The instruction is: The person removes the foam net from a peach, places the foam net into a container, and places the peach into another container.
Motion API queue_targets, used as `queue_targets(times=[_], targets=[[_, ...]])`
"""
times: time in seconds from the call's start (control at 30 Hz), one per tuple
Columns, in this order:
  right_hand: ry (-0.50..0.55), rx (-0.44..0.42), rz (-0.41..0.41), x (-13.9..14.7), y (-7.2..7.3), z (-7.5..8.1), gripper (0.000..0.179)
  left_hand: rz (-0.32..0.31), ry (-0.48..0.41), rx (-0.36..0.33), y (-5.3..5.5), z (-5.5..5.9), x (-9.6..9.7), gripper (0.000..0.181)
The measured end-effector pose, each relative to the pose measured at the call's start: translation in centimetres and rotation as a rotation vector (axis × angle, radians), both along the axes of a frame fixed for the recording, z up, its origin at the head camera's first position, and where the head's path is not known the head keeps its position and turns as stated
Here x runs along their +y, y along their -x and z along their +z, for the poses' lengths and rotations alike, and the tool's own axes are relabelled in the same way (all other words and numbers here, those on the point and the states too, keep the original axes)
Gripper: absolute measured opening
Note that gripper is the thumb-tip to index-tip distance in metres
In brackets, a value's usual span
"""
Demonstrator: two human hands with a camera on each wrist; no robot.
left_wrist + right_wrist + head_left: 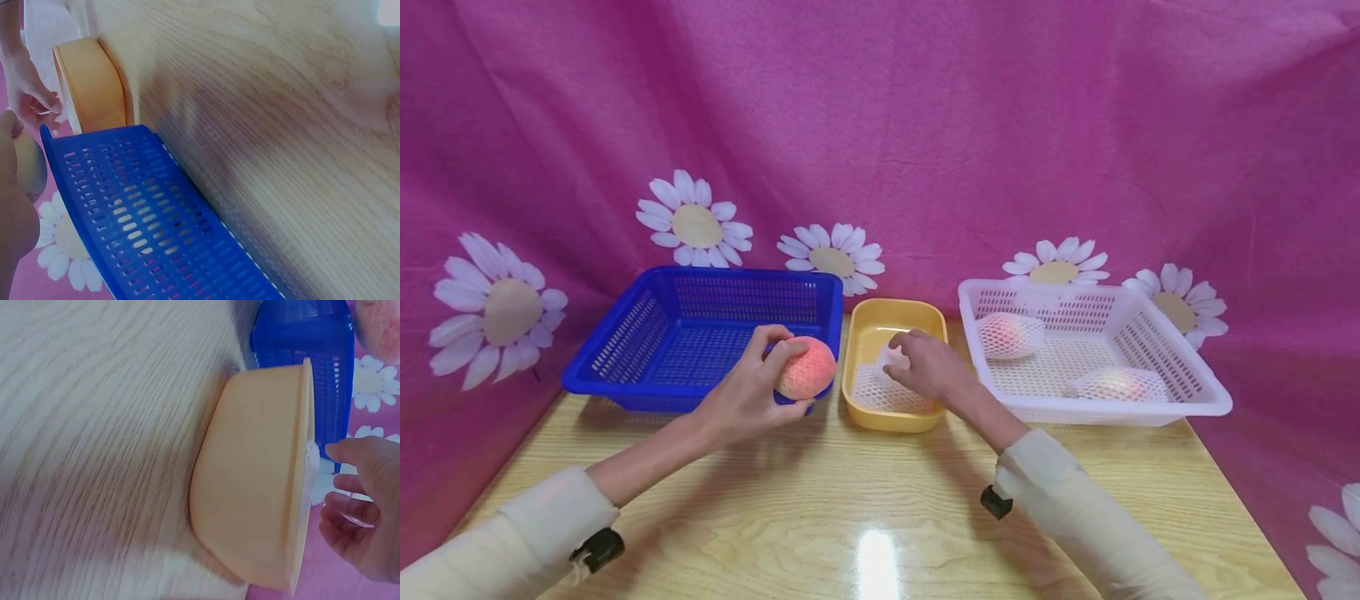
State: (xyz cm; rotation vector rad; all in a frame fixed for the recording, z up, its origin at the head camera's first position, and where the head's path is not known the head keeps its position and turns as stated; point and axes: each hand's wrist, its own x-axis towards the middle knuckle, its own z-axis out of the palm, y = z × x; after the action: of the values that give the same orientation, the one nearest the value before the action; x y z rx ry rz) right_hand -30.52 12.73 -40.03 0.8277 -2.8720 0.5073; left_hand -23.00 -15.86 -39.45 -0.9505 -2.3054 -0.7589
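My left hand (748,392) holds a pink-red peach (807,367) between thumb and fingers, over the near right corner of the blue basket (625,396). In the left wrist view that hand (12,212) shows at the edge, with part of the peach. Above the yellow bin (895,423) is my right hand (934,367), its fingers loosely bent. White foam netting (887,396) lies in the bin, some of it just under the fingertips. In the right wrist view the right hand (369,506) shows a gap between thumb and fingers, with nothing gripped there.
On the right stands a white basket (1093,411) with two netted peaches, one at the left (1003,335) and one near the front (1120,385). A pink curtain (880,125) with daisies hangs behind the wooden table (820,500).
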Motion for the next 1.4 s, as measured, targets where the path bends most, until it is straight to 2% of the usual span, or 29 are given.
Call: queue_targets(times=[0.17,0.47,0.7,0.93,1.17,1.4], targets=[[0.028,0.036,0.099,-1.0,-0.5,0.7,0.034,0.020,-0.005,0.013,0.3,-0.1,-0.7,0.073],[0.026,0.181,0.259,-2.4,-1.5,1.0,0.036,0.038,0.008,0.023,1.0,-0.1,-1.8,0.072],[0.048,0.215,0.399,-3.5,-1.9,1.2,0.040,0.076,0.007,0.031,1.4,-0.4,-3.0,0.073],[-0.009,0.163,0.407,-4.5,-2.3,1.3,0.043,0.093,0.014,0.022,1.8,-0.3,-3.7,0.075],[-0.049,0.185,0.429,-5.3,-2.3,0.9,0.041,0.109,0.017,0.034,2.1,-0.2,-4.1,0.077],[-0.062,0.149,0.455,-6.2,-2.5,0.9,0.040,0.140,0.016,0.023,2.5,-0.2,-4.9,0.075]])
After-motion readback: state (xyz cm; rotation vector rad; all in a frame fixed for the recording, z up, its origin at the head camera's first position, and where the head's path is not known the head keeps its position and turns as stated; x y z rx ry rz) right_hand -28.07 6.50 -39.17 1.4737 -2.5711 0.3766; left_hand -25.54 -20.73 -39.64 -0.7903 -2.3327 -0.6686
